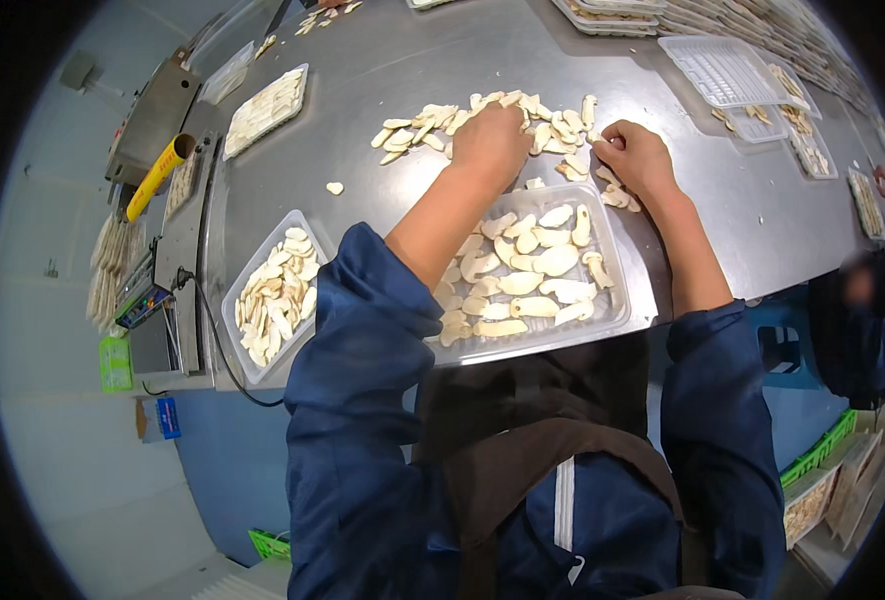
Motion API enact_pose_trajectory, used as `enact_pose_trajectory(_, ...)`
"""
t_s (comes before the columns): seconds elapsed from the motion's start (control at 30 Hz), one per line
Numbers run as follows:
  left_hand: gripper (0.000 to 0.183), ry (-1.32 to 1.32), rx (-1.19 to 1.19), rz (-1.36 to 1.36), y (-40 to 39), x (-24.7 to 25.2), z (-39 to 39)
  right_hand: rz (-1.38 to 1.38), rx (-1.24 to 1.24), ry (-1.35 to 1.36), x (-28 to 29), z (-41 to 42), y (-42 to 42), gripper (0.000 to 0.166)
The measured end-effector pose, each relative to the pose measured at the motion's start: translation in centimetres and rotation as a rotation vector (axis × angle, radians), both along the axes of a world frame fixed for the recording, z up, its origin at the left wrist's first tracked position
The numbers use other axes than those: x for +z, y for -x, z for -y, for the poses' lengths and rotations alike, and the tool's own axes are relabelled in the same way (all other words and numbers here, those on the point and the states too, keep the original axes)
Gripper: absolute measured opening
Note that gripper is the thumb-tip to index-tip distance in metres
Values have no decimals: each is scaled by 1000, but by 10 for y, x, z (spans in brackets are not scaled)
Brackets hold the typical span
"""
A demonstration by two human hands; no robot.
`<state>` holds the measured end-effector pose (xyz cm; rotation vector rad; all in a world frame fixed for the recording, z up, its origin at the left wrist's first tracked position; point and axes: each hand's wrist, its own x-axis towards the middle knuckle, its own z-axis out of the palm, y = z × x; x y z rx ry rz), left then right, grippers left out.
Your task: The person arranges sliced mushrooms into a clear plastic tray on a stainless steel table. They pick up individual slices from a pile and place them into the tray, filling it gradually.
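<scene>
My left hand (pixel 492 144) reaches into a loose pile of pale mushroom slices (pixel 431 124) on the steel table; its fingertips are hidden by the hand. At the pile's right end is my right hand (pixel 637 156), thumb and forefinger close together at a slice (pixel 593 137); whether it grips the slice is unclear. More slices (pixel 619 196) lie just below that hand. Between my forearms, at the table's near edge, a clear plastic tray (pixel 619 300) holds mushroom slices laid out in rough rows. A smaller tray (pixel 232 341) heaped with slices stands beside my left sleeve.
A filled tray (pixel 266 112) stands at the upper left, near a yellow tube (pixel 159 176) and metal equipment. Stacked filled trays (pixel 611 19) and a clear ribbed tray (pixel 724 71) are at the upper right. Another person (pixel 859 322) is at the far right. A black cable (pixel 221 337) hangs at the left.
</scene>
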<state>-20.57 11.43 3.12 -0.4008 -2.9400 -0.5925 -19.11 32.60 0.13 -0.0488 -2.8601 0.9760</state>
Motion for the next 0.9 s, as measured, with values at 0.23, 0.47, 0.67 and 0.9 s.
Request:
enact_pose_trajectory(0.23,39,41,-113,-68,25,-10,-46,69,-29,-15,-1,-23,9,30)
enact_pose_trajectory(0.47,28,30,-232,-188,42,-15,-61,16,-17,20,-5,-27,11,29)
enact_pose_trajectory(0.67,24,-501,-67,236,-17,35,-19,31,-10,52,-6,-30,12,31)
enact_pose_trajectory(0.9,25,-447,-65,580,-109,19,-12,-13,-8,101,-12,-33,16,37)
